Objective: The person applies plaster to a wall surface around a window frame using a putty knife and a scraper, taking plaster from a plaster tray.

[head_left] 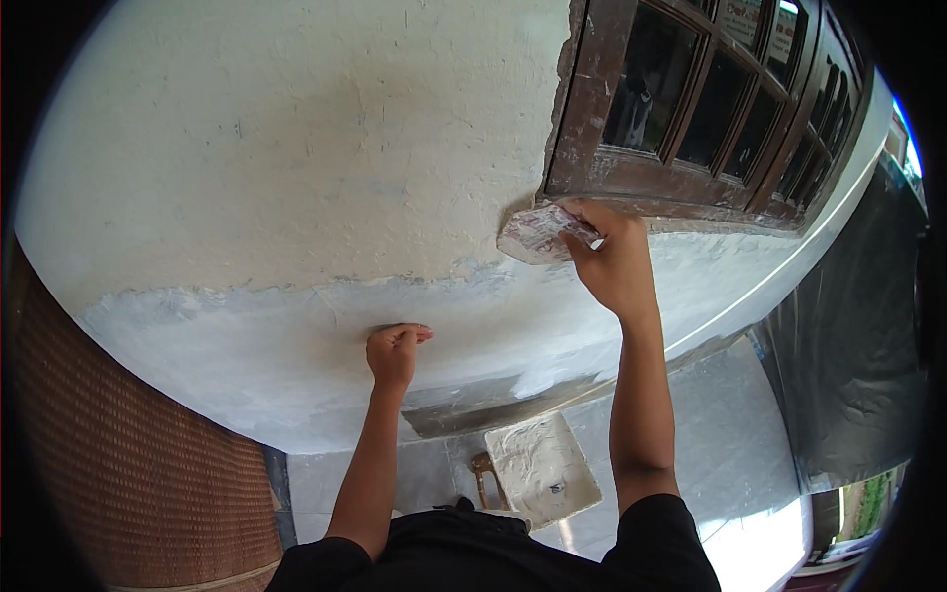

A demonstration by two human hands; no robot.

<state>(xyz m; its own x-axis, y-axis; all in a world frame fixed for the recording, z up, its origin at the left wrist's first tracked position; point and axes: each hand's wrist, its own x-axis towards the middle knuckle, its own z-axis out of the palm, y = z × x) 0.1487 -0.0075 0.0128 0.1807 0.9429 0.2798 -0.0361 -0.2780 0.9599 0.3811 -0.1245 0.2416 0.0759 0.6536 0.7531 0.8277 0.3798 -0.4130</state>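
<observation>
A flat, plaster-smeared, pinkish-white plate (pixel 541 235) is clamped in the right hand (pixel 616 259) against the cream-and-white wall (pixel 296 158); the left hand (pixel 394 356) is curled closed.

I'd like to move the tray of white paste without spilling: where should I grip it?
Probably both long rims, reaching down from above: the tray is rectangular and paste covers its inside. Watch the brown object beside its left rim.

Flat tool (pixel 538 235) partly hidden by right hand (pixel 617 264), shirt (pixel 473 557) cut off
</observation>
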